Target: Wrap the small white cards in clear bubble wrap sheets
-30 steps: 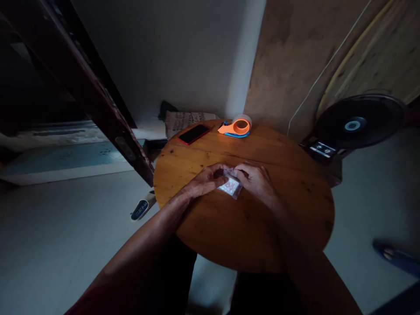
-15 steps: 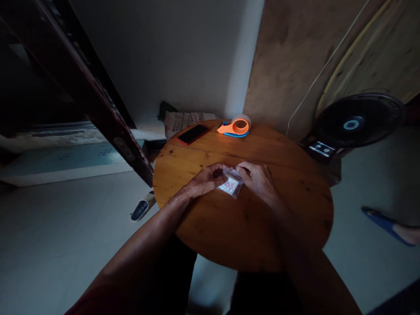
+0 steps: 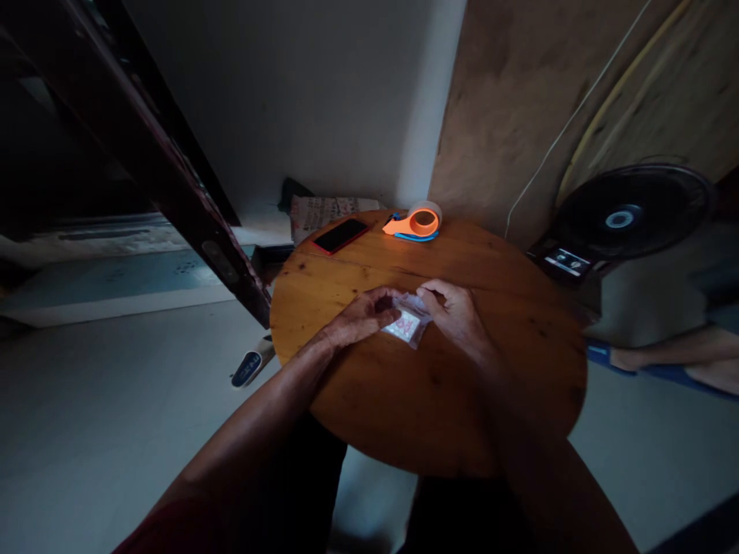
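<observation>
A small clear plastic bag (image 3: 406, 326) with a white, red-marked item inside is held just over the round wooden table (image 3: 439, 415). My left hand (image 3: 369, 312) grips its left side, thumb across the front and fingers behind. At the upper right corner of the bag, my right hand (image 3: 453, 308) is closed in a pinch on the edge. The fingertips partly hide the top of the bag. Beyond my hands, an orange tape dispenser (image 3: 398, 225) with a roll of tape lies near the far edge.
A red-edged phone (image 3: 339, 236) lies at the table's far left. Right of the table stands a black fan (image 3: 623, 219). Another person's leg and blue slipper (image 3: 600, 354) show at the right. A dark wooden post (image 3: 196, 208) leans in from the left.
The other person's feet have stepped inward from the right edge, nearer the table. My hands and the bag are almost unmoved; the top of the bag is slightly shifted near my right fingers.
</observation>
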Tool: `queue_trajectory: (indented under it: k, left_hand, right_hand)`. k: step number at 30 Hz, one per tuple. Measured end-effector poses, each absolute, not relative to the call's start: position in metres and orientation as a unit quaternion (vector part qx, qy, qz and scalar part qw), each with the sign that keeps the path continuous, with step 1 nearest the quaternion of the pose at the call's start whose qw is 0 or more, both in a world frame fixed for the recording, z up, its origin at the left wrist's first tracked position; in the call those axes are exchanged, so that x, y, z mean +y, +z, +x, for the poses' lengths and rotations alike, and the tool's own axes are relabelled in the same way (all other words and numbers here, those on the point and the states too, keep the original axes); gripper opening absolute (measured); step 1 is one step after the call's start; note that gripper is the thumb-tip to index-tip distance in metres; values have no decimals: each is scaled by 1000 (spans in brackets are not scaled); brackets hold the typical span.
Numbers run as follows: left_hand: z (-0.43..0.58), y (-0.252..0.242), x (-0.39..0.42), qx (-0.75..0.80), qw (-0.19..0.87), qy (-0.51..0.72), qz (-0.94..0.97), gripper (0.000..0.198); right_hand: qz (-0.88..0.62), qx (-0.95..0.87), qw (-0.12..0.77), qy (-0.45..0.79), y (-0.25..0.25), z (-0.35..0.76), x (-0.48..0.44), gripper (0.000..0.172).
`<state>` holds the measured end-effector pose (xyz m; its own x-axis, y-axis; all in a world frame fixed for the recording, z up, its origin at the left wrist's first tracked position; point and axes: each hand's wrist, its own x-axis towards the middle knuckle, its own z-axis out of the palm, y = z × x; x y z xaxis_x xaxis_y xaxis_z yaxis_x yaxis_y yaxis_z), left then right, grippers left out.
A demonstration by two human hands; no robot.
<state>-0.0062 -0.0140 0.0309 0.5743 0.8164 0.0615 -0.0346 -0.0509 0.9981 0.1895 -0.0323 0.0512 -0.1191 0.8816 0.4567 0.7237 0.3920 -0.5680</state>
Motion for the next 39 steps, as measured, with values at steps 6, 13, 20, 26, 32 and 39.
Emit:
queue_trajectory:
  k: [6, 13, 20, 26, 32, 39]
  left_hand:
    - [-6, 31, -14, 309, 610, 345, 643, 39]
    - [-6, 30, -13, 315, 603, 350, 644, 34]
    - [-3, 32, -15, 288, 641, 366, 610, 39]
    - [-1, 33, -19, 256, 662, 359, 607, 56]
    - [-3, 36, -19, 265, 650, 353, 619, 58]
    - [-3, 28, -14, 309, 595, 367, 645, 44]
  right_hand:
    - [-563, -713, 391, 146, 49, 196, -30, 26]
    - [-532, -746, 291, 273, 60, 196, -39, 30]
    - [-524, -723, 378, 246, 41, 193, -22, 24]
    - [-539, -639, 491, 244, 46, 190, -24, 27]
    - [-534, -600, 542, 249, 48, 194, -20, 27]
    - [-530, -615, 519, 267, 33, 205, -11, 29]
